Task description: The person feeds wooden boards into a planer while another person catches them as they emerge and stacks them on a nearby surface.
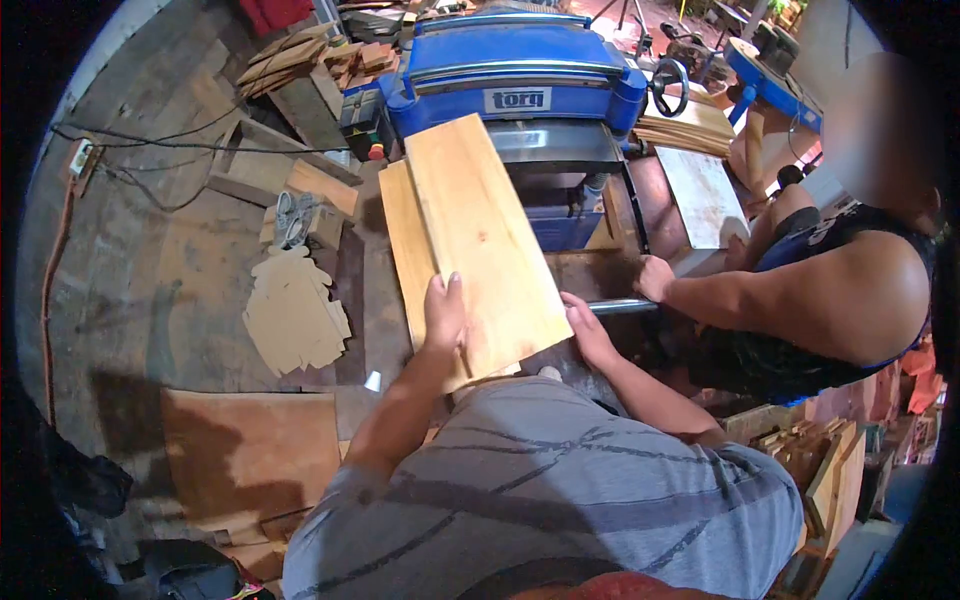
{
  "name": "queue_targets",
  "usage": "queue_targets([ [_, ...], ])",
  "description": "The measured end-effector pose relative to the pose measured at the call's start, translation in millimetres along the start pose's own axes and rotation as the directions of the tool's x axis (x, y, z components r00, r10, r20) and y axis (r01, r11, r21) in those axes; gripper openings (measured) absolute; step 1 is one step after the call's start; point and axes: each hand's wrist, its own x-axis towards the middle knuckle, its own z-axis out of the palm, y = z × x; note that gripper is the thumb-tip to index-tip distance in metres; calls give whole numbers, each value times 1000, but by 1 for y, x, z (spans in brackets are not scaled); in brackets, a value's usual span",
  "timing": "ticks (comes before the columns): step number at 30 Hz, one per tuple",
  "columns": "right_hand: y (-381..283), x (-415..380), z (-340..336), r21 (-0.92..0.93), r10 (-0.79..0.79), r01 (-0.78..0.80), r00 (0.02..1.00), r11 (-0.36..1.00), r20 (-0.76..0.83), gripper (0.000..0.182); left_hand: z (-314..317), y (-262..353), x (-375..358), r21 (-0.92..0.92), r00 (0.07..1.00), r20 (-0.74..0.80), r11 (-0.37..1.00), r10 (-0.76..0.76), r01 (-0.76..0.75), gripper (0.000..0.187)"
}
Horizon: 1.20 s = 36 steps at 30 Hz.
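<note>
Both hands are closed on the edges of a light wooden board (485, 235), tilted in front of me. My left hand (445, 315) grips its left edge, thumb on top. My right hand (590, 332) grips the near right corner; its fingertips are partly hidden. Another light board (400, 235) lies beneath it, mostly covered. Beyond the boards stands a blue planer (515, 55) with a metal bed (560, 145); the held board's far end overlaps its front in my view.
To my right, a co-worker's hand (655, 277) is at a metal bar (620, 306). Cardboard pieces (292, 310) and a coiled cord (294, 215) lie left. Black cables (200, 143) cross the floor. Plywood (250, 450) lies lower left. Stacked boards (690, 125) stand beside the planer's handwheel (670, 87).
</note>
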Motion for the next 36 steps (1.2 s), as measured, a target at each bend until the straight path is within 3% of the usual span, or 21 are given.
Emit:
queue_targets([
  [1, -12, -9, 1, 299, 46, -52, 999, 953, 30, 44, 15, 13, -1, -1, 1000, 8, 1000, -1, 1, 27],
  [2, -25, -18, -2, 299, 47, -51, 999, 953, 21, 44, 30, 27, -4, 101, 999, 28, 994, 29, -31, 27],
  [4, -42, -33, -9, 653, 223, -270, 962, 707, 157, 45, 58, 33, -1, 203, 997, 62, 977, 56, -68, 28],
  [6, -41, -38, -14, 731, 256, -221, 964, 646, 65, 42, 83, 27, 3, 304, 996, 88, 953, -33, 5, 27],
  [10, -26, -41, -21, 797, 293, -175, 956, 578, -3, 32, 128, 4, 6, 313, 987, 149, 950, -62, 12, 28],
  [13, -25, -34, -18, 805, 335, -146, 940, 575, -69, 30, 150, -5, 4, 135, 972, 183, 984, -144, 120, 29],
  [17, -15, -24, -23, 813, 373, -116, 919, 571, -131, 29, 158, -12, 19, 159, 951, 255, 978, -176, 138, 31],
  [19, -14, -14, -28, 817, 378, -83, 910, 571, -172, 28, 153, -14, 31, 241, 865, 479, 970, -150, 35, 39],
  [20, -14, -8, -32, 818, 378, -88, 911, 569, -165, 28, 147, -16, 33, 242, 868, 473, 970, -150, 36, 39],
  [22, -13, 4, -35, 810, 375, -72, 908, 583, -189, 29, 130, 10, 28, 470, 761, 553, 881, -340, 52, 54],
  [23, -14, 9, -35, 824, 360, -42, 911, 565, -200, 30, 115, 5, 29, 440, 804, 584, 875, -108, -202, 61],
  [24, -13, 16, -37, 826, 354, -42, 915, 562, -194, 30, 105, 16, 24, 432, 845, 529, 882, -77, -190, 57],
  [26, -5, 28, -41, 854, 388, -2, 892, 520, -234, 31, 76, 25, 30, 532, 819, 493, 642, 295, -552, 54],
  [29, 14, 52, -48, 844, 371, 42, 886, 534, -278, 31, 38, 39, 40, 600, 812, 462, 548, 357, -583, 51],
  [31, 14, 68, -49, 842, 360, 75, 881, 535, -307, 31, 19, 33, 47, 771, 822, 413, 329, 393, -545, 53],
  [34, 19, 92, -52, 822, 408, 71, 842, 565, -352, 31, 7, 16, 51, 862, 900, 351, 287, 260, -419, 56],
  [36, 26, 104, -52, 826, 413, 89, 833, 557, -369, 30, 5, 11, 47, 868, 895, 370, 249, 250, -429, 57],
])
